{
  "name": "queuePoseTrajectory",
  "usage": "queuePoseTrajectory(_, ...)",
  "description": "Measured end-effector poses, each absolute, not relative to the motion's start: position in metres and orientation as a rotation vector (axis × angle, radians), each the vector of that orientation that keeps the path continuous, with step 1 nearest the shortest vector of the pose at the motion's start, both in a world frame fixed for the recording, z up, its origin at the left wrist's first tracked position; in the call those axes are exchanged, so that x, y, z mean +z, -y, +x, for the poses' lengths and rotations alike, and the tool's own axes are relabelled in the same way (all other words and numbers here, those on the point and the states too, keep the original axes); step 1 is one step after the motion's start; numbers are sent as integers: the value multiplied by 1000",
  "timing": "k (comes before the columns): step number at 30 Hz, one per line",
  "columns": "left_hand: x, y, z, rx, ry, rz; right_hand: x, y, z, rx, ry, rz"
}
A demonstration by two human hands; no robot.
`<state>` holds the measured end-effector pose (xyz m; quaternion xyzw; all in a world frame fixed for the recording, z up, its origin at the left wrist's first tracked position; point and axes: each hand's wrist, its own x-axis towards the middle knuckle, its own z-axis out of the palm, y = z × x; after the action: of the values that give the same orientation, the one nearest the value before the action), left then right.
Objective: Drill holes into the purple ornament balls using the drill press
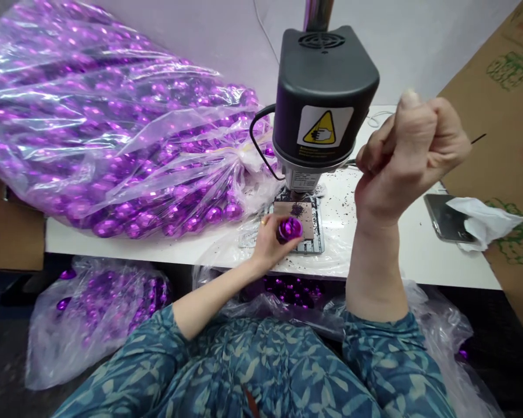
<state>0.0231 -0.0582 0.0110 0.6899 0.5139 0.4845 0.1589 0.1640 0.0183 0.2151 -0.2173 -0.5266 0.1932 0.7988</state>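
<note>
My left hand is closed around a shiny purple ball with a mirror-like surface. It holds the ball low over a wooden block on the slotted metal base of a bench drill press. My right hand is raised beside the machine's motor housing in a fist around the lever handle, most of which the fingers hide. Dark shavings lie on the block, just behind the ball. The drill's lower tip is hidden under the housing.
A large clear bag of purple balls fills the table's left side. Below the front edge hang another bag and an open heap of purple pieces. A phone with crumpled tissue lies right, beside a cardboard box.
</note>
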Motion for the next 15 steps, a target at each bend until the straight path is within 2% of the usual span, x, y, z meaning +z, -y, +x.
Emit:
queuePoseTrajectory(2, 13, 90, 22, 1345, -1253, 2286, 218, -21, 166, 431, 1149, -451)
queuePoseTrajectory(4, 9, 120, 23, 1141, -1047, 2527, 216, -23, 167, 436, 1153, -432)
queuePoseTrajectory(6, 1, 141, 24, 900, -959, 2687, 214, -23, 167, 443, 1142, -426)
queuePoseTrajectory(8, -8, 148, 24, 820, -906, 2793, 214, -22, 167, 453, 1123, -430)
queuePoseTrajectory(12, -8, 108, 6, 1205, -790, 2712, 216, -21, 166, 448, 1108, -432)
queuePoseTrajectory(13, -1, 89, -3, 1234, -856, 2635, 216, -21, 166, 443, 1108, -433)
queuePoseTrajectory(15, 20, 46, -27, 1065, -1195, 2480, 216, -21, 166, 439, 1106, -436)
